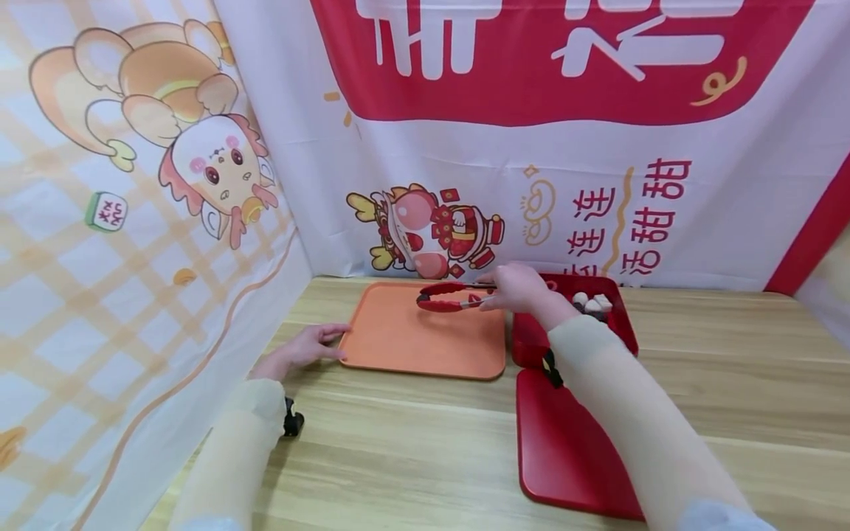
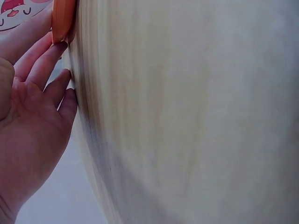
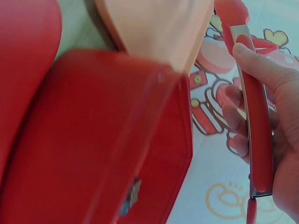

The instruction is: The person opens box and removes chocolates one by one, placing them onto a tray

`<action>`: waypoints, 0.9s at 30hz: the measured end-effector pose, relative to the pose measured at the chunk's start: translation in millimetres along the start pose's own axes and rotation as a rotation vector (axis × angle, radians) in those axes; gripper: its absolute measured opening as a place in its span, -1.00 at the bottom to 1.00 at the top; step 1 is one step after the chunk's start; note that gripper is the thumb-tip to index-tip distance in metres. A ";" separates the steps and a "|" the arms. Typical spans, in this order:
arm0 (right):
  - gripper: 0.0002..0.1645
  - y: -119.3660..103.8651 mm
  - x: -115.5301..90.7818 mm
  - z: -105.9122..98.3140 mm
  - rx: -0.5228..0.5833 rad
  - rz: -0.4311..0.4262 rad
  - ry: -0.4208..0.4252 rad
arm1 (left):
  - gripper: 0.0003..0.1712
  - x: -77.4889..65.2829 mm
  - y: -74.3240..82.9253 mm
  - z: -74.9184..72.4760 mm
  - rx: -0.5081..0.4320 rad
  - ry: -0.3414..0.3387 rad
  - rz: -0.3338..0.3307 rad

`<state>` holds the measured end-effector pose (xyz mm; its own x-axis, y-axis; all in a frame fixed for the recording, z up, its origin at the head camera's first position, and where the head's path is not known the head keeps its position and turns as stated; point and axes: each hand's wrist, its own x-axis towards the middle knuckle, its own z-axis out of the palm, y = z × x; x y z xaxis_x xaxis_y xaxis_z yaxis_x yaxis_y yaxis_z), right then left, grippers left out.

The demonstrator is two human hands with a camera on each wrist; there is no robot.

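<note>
In the head view, my right hand (image 1: 521,289) grips red-and-silver tongs (image 1: 458,295) above the far right part of an orange tray (image 1: 412,335). A small dark thing shows at the tongs' tips; its kind is unclear. The right wrist view shows my thumb and fingers around the tongs' handle (image 3: 258,135). My left hand (image 1: 308,345) rests at the tray's left edge, its fingers loosely extended. Seen from the left wrist, those fingers touch the orange rim (image 2: 64,21). A red box (image 1: 624,324), partly behind my right arm, holds several white and dark pieces (image 1: 592,304).
A red lid-like panel (image 1: 571,450) lies in front of the box, partly covered by my right forearm. All of this stands on a wood-grain table (image 1: 398,457). A printed cloth (image 1: 531,140) hangs behind, and another (image 1: 133,295) lines the left side.
</note>
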<state>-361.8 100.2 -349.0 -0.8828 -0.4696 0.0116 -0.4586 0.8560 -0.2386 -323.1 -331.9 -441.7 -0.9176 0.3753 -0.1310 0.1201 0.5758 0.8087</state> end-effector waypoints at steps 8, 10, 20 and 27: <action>-0.30 -17.8 13.1 16.3 0.062 0.033 -0.009 | -0.23 -0.4 2.0 1.1 -0.016 -0.009 -0.004; -0.30 -20.2 16.7 20.3 0.064 0.028 -0.007 | -0.23 -0.6 1.6 0.8 -0.019 -0.006 -0.008; -0.31 -31.1 33.5 32.8 0.074 0.059 -0.020 | -0.25 -2.0 3.4 -0.3 -0.007 -0.002 -0.026; -0.30 -37.8 43.4 39.8 0.065 0.063 -0.035 | -0.26 -1.8 3.3 0.6 -0.013 0.001 -0.031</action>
<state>-378.7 38.9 -378.1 -0.9051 -0.4234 -0.0392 -0.3934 0.8689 -0.3005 -320.8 -330.3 -439.2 -0.9212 0.3567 -0.1552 0.0870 0.5777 0.8116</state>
